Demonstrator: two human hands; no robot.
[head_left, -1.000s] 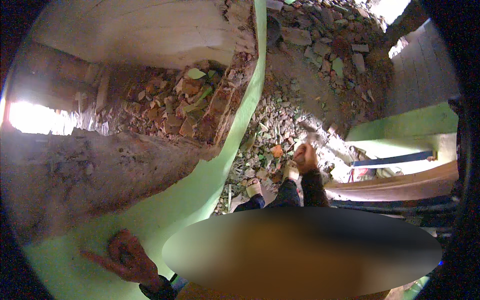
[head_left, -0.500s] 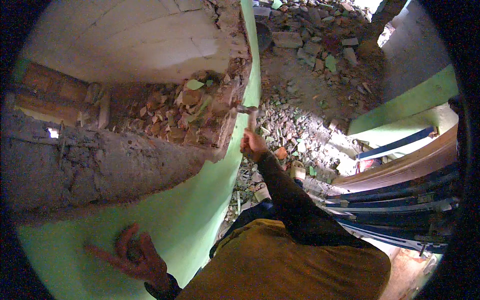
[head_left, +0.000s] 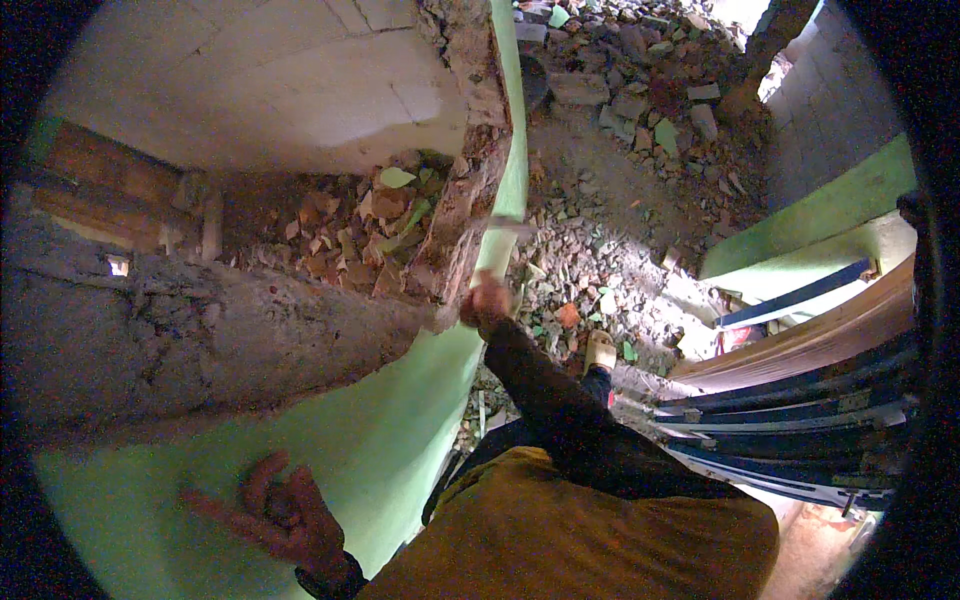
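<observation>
My right hand (head_left: pixel 487 304) is wrapped round the handle of a hammer (head_left: pixel 508 223). The hammer's head lies over the broken edge of a green-painted wall (head_left: pixel 512 180), blurred by motion; whether it touches the wall I cannot tell. Bare brick and crumbled mortar show along that edge. At the lower left my left hand (head_left: pixel 290 520) holds nothing, with some fingers stretched out and others bent. It is at the green wall face below the ledge, and contact there is unclear.
Broken brick and plaster rubble (head_left: pixel 570 260) covers the floor beyond the wall. More brick pieces (head_left: pixel 340 225) lie in the recess on the left. Dark blue frames (head_left: pixel 790 420) and a wooden board (head_left: pixel 800 335) are stacked on the right. A sandaled foot (head_left: pixel 600 350) stands in the debris.
My right hand has come slightly left and nearer to me with the hammer, which is now more blurred. My left hand has shifted slightly right. The view has moved a little.
</observation>
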